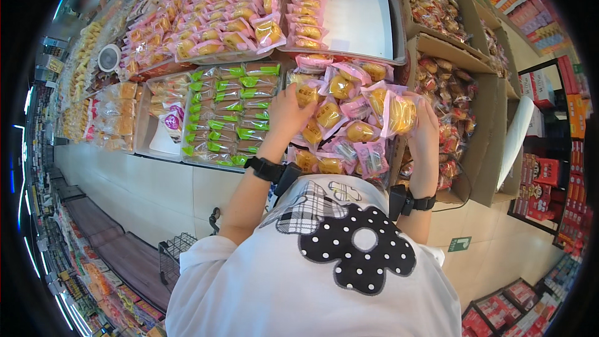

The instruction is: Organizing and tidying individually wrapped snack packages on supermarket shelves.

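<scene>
My left hand (291, 112) is closed on a small yellow cake in a clear and pink wrapper (307, 94), at the left side of a loose pile of the same wrapped cakes (342, 87). On the pile's right side, my right hand (425, 122) grips another wrapped cake (400, 114), its fingers along the pack's right edge. That pack stands tilted upright above the others. Under the pile, the container is mostly hidden. Near my body lie more wrapped cakes and some packs with paler contents (372, 157).
Beyond the pile sits a grey tray (399, 37) with a column of wrapped cakes at its left and a bare white base. Green-and-brown packs (228, 106) fill a tray to the left. Cardboard boxes (483, 118) of wrapped snacks stand right. A wire cart (178, 253) is behind-left.
</scene>
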Tool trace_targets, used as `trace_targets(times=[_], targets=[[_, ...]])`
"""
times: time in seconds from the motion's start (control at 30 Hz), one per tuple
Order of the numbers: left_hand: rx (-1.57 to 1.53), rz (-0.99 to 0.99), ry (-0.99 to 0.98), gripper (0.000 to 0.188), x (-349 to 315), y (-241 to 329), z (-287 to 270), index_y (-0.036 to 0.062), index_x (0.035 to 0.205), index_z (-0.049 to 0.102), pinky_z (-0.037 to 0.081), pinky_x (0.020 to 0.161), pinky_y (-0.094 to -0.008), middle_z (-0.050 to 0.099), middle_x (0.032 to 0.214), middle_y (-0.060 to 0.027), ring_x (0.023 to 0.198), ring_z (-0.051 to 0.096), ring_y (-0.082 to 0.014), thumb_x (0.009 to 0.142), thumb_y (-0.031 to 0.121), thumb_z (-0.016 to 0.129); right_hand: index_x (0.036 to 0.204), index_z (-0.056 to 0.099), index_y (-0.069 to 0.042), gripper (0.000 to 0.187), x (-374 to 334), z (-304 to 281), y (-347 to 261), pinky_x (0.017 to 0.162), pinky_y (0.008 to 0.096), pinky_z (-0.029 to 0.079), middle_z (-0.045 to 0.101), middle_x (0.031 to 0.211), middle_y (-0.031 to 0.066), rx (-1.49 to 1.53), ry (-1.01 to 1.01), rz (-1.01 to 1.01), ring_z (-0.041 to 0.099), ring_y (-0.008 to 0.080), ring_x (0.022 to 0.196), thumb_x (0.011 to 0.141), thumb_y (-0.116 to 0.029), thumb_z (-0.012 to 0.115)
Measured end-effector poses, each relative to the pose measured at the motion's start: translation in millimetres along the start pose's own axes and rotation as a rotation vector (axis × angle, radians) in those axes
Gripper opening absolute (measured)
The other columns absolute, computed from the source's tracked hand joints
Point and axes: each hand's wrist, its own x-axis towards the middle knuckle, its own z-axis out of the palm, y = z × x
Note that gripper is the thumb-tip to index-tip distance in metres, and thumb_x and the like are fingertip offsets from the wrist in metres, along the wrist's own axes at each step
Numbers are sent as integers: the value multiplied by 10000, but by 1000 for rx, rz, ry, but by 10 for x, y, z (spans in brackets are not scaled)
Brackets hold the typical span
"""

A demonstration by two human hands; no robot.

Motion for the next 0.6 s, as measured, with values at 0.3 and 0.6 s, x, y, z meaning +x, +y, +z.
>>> trace_targets(times=[0.3,0.6], targets=[[341,-149,-71,677,17,144,-45,147,1153,477,314,866,-482,522,1069,-132,1045,457,-322,594,438,724,1066,519,18,332,-108,126,-1,714,255,482,587,968,86,8,12,22,568,121,852,949,-237,343],[-193,112,-16,609,-72,-101,-202,83,1114,461,444,757,-318,547,995,-107,898,557,-245,586,110,762,1078,517,18,324,-189,313,-159,792,238,450,592,991,86,37,-44,-16,563,124,901,953,-220,336]])
